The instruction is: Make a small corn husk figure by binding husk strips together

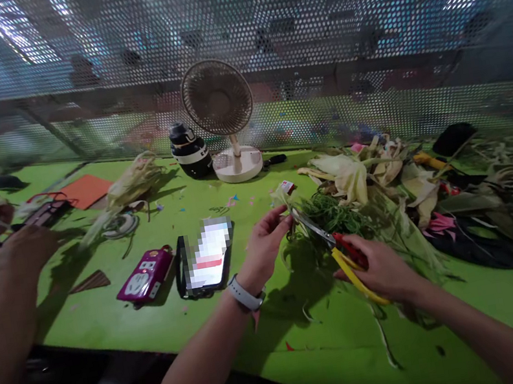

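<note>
At centre frame our left hand pinches a thin green leaf strip, its end blurred. Our right hand has its grip closed on the scissors, covering much of the yellow handles. At far left, a co-worker's hands are blurred above the green desk.

One pair of red-and-yellow-handled scissors is counted. One beige round desk fan, one black-and-white rounded jug, one dark-cased smartphone and one magenta power strip are seen. One orange paper sheet is noted. Four hands are counted, two at far left. Husk pieces are too heaped to be counted.
</note>
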Demonstrator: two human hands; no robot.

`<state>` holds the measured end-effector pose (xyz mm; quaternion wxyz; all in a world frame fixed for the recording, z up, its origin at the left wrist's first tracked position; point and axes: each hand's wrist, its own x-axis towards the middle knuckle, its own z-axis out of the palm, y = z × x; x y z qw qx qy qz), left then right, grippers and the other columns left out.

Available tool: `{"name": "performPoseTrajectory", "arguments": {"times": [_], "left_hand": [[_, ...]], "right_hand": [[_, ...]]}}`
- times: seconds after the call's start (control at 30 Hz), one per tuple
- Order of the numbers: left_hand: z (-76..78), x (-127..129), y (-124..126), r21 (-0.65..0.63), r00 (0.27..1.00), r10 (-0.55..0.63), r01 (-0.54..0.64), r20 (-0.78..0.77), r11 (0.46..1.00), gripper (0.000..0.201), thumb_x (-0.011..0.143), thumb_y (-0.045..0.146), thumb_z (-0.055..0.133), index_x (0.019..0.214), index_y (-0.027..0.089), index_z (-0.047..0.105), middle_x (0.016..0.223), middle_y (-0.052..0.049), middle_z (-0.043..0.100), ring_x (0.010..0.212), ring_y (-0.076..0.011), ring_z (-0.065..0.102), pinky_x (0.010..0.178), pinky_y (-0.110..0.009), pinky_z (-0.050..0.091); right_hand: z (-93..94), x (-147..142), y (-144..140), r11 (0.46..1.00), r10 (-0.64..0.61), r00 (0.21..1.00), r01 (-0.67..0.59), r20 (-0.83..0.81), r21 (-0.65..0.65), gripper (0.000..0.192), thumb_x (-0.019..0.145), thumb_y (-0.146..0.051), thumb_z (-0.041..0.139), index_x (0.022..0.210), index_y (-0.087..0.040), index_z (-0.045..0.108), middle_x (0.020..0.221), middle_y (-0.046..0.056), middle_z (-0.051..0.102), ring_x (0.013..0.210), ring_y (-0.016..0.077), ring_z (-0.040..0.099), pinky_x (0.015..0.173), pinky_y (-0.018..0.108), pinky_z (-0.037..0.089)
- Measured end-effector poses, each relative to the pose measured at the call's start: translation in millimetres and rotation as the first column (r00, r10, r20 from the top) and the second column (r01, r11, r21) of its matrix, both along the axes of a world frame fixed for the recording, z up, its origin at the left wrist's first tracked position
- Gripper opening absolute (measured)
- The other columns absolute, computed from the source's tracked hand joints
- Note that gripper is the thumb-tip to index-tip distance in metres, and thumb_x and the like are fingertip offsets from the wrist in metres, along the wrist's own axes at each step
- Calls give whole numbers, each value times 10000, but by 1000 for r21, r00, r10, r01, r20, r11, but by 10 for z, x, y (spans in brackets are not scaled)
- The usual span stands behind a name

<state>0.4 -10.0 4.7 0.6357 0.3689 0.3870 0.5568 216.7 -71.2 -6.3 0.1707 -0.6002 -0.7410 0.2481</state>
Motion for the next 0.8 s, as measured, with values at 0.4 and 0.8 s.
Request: {"name": "performPoseTrajectory", "arguments": {"times": [0.4,0.8], "left_hand": [[-3,-9,-32,-23,999,-15,16,43,1000,299,615,202,793,905,178,721,769,2,689,726,-82,585,740,-218,452],[-13,-28,-47,14,996,-84,84,-43,996,322,644,198,764,961,185,708,844,-13,684,764,-101,588,751,-240,453]], "right_hand": [[-100,77,49,968,4,990,-39,140,248,574,756,-567,583,1177,-176,589,637,3,607,567,172,575,558,271,405],[-122,120,46,968,7,987,-47,158,246,540,781,-565,566,1168,-191,603,696,32,663,608,190,618,572,279,412]]}}
